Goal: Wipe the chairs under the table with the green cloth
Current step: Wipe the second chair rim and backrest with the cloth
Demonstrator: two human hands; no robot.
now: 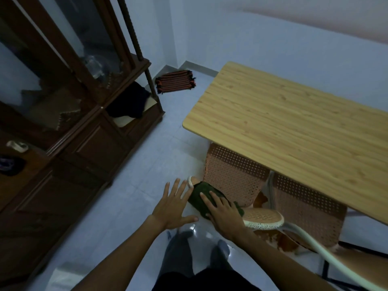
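1. Mostly hidden beneath the wooden table point(294, 122): two perforated orange chairs point(235, 177), seats out of sight.
2. Pressed flat, fingers extended, on the green cloth point(201, 198): right hand point(224, 215), palm covering the cloth on the nearer chair's top edge.
3. Spread open, holding nothing, just left of the cloth: left hand point(174, 208).

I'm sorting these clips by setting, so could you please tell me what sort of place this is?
Most likely a room in a home, perhaps a dining corner: a wooden table with perforated chairs tucked under it, a dark glass-fronted cabinet along the wall, and a striped mat on the tiled floor.
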